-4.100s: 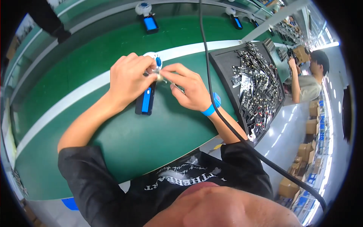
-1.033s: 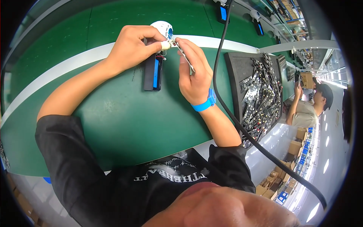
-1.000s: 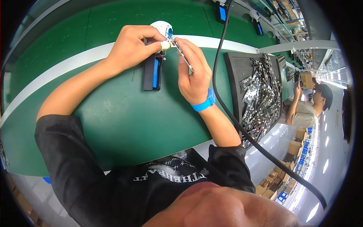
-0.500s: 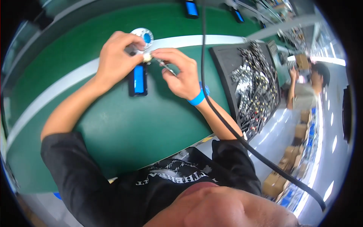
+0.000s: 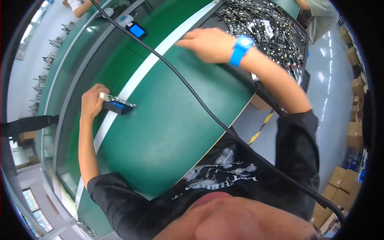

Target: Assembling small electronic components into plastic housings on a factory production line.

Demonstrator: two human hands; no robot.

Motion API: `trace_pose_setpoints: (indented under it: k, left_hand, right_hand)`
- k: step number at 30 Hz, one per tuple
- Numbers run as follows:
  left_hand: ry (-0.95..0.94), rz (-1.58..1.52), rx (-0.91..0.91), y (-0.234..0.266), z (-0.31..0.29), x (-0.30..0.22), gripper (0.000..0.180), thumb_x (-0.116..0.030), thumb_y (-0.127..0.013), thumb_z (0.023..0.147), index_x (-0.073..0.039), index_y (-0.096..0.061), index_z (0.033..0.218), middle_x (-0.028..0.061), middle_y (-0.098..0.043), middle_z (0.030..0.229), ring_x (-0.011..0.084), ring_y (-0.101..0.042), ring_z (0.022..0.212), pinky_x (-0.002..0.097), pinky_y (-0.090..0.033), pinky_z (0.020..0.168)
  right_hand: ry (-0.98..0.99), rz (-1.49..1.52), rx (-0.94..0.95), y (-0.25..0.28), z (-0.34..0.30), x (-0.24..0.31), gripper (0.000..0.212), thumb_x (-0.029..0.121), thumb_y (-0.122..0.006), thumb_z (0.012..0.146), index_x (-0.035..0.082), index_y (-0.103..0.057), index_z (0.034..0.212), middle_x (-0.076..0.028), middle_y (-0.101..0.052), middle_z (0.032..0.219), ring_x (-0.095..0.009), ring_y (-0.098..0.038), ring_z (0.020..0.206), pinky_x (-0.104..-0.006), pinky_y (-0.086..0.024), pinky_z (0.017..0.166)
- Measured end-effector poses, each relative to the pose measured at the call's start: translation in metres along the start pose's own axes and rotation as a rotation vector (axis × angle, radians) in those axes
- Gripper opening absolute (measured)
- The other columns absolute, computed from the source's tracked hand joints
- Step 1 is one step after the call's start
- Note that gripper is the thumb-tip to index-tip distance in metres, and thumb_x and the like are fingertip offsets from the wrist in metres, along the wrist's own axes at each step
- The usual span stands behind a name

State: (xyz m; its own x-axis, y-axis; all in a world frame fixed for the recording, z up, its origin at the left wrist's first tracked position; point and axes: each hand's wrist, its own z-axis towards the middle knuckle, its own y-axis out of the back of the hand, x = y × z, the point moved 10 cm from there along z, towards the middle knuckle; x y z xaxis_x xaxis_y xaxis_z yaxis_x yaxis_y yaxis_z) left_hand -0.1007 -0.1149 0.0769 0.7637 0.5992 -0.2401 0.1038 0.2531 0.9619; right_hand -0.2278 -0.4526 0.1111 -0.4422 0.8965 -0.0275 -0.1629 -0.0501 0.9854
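My left hand (image 5: 93,103) is closed at the fingertips around a pale round piece (image 5: 104,96), from which a thin silvery strip (image 5: 121,101) extends. Just under the strip sits a black box with a blue screen (image 5: 117,105), close to the white line on the green table; whether my fingers also touch the box cannot be made out. My right hand (image 5: 210,45), somewhat blurred, hovers beside the black tray (image 5: 240,74). Its visible fingers stretch leftward and appear to hold nothing. A blue band (image 5: 241,51) circles my right wrist.
Many dark strips with small shiny parts (image 5: 276,40) fill the tray. A black cable (image 5: 188,86) crosses the view above the table. Beyond the white line (image 5: 142,72) stand another blue-screened box (image 5: 137,31) and a white disc (image 5: 126,20). Other people's arms show at the top.
My hands have parted: the left moved left with the pale piece and strip, the right went to the tray. The white disc has left my left hand. The view has turned.
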Motion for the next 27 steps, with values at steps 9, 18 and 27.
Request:
trace_pose_setpoints:
  k: [9,18,27]
  left_hand:
    - [1.031,-0.887,-0.704,0.035,-0.073,0.35,0.063,-0.06,-0.049,0.098,-0.013,-0.057,0.14,0.0089,-0.066,0.132,0.0275,-0.066,0.112,0.0445,-0.054,0.084]
    - [0.622,-0.446,-0.317,-0.035,0.178,0.101,0.068,-0.044,-0.071,0.091,-0.004,-0.049,0.141,0.0179,-0.062,0.131,0.0338,-0.06,0.119,0.0443,-0.052,0.093]
    - [0.669,-0.862,-0.528,-0.075,0.142,0.051,0.069,-0.019,-0.078,0.087,0.005,-0.041,0.141,0.022,-0.065,0.124,0.0267,-0.065,0.106,0.0372,-0.053,0.088]
  right_hand:
    - [0.073,-0.136,0.088,-0.019,-0.071,-0.075,0.047,0.003,-0.07,0.074,0.004,-0.061,0.12,-0.013,-0.06,0.119,-0.031,-0.06,0.113,-0.0406,-0.056,0.087]
    - [0.002,0.032,-0.053,0.024,-0.067,-0.076,0.036,0.007,-0.064,0.088,0.004,-0.053,0.121,-0.015,-0.06,0.114,-0.036,-0.06,0.106,-0.0473,-0.05,0.095]
    - [-0.107,0.734,-0.515,0.036,-0.021,0.006,0.062,0.007,-0.06,0.094,0.001,-0.036,0.151,-0.022,-0.059,0.129,-0.032,-0.063,0.11,-0.0405,-0.051,0.093]
